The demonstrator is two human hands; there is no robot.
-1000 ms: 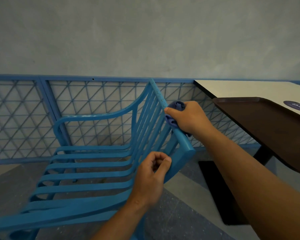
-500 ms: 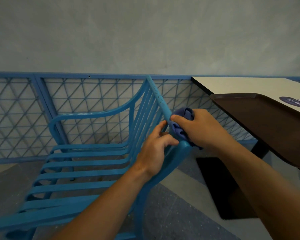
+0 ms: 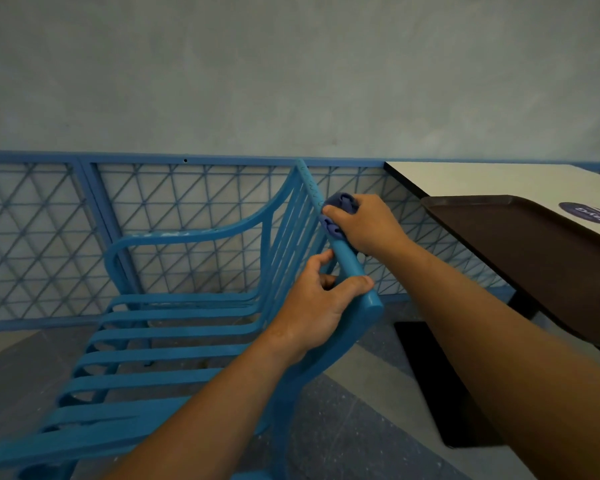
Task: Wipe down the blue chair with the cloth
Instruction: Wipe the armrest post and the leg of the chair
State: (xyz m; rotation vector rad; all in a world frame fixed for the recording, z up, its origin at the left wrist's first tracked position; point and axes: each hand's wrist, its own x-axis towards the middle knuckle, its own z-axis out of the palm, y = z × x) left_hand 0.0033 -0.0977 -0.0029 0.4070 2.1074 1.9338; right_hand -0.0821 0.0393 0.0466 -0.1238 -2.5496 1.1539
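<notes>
I am gripping the top rail of the blue slatted metal chair [image 3: 194, 334] with my left hand [image 3: 317, 303]: thumb lying over the rail near its rounded near end, fingers curling round the far side among the back slats. My right hand [image 3: 368, 225] is clutching the bunched purple-blue cloth [image 3: 340, 213] and pressing it against the same top rail, farther along from the left hand; a bare stretch of rail is showing between the two hands. The cloth is wrapping partly over the rail, with folds bulging out above and below my thumb. The chair is standing on a grey speckled floor [image 3: 354, 427], its seat slats running toward the lower left and one curved armrest arching on the far side. Behind it a blue lattice fence panel [image 3: 42, 237] is running along the base of a pale grey wall [image 3: 291, 71]. To my right a white-topped surface [image 3: 492, 180] is carrying a dark brown plastic tray [image 3: 534, 251], which is overhanging the near edge; a round dark blue label [image 3: 589, 213] is showing on the white top beside the tray, its lettering too small for me to read. The black base of the surface is resting on the floor beneath my right forearm.
</notes>
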